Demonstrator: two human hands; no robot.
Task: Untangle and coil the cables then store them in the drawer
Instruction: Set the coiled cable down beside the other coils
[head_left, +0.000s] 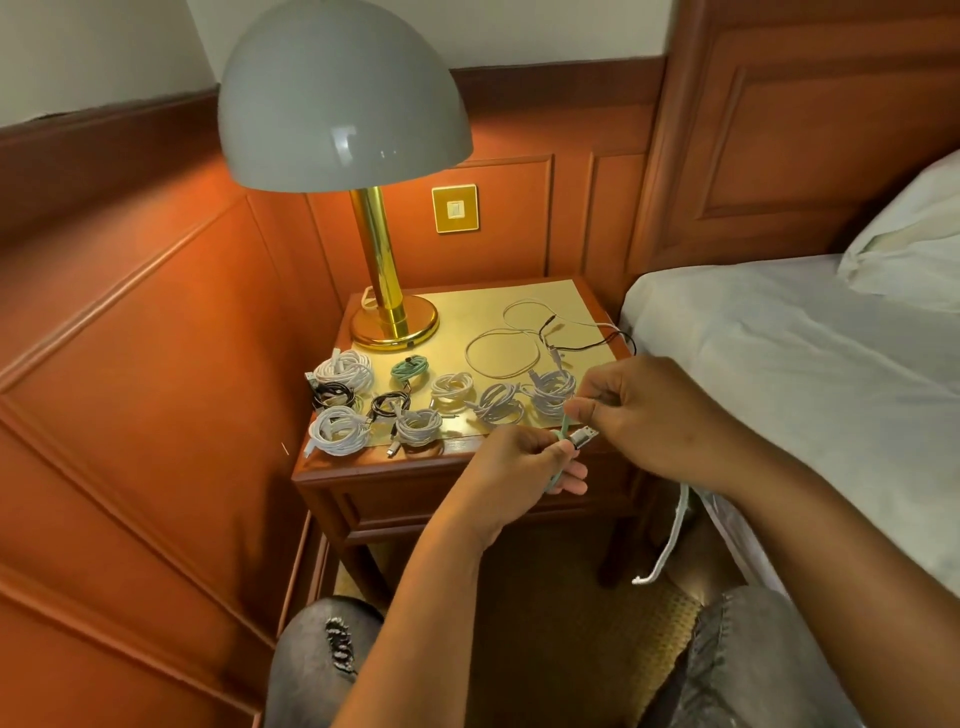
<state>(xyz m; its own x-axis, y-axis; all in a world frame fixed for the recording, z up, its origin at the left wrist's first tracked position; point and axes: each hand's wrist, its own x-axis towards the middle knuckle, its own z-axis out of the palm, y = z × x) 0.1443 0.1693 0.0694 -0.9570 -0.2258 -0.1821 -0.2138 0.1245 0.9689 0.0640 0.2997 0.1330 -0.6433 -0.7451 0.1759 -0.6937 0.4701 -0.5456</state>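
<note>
My left hand (524, 457) curls round a smooth mint-green cable (563, 431), its silvery metal plug jutting past my knuckles. My right hand (639, 410) pinches the same cable higher up, fingertips pressed together; the pinch itself is small and hard to read. On the glossy nightstand (457, 473) lie tight white coils (340, 428), a green coil (409, 370) and loose white loops (493, 353). The drawer (395, 501) front looks closed, I think. A braided white cord (670, 540) hangs under my wrist, its top hidden.
</note>
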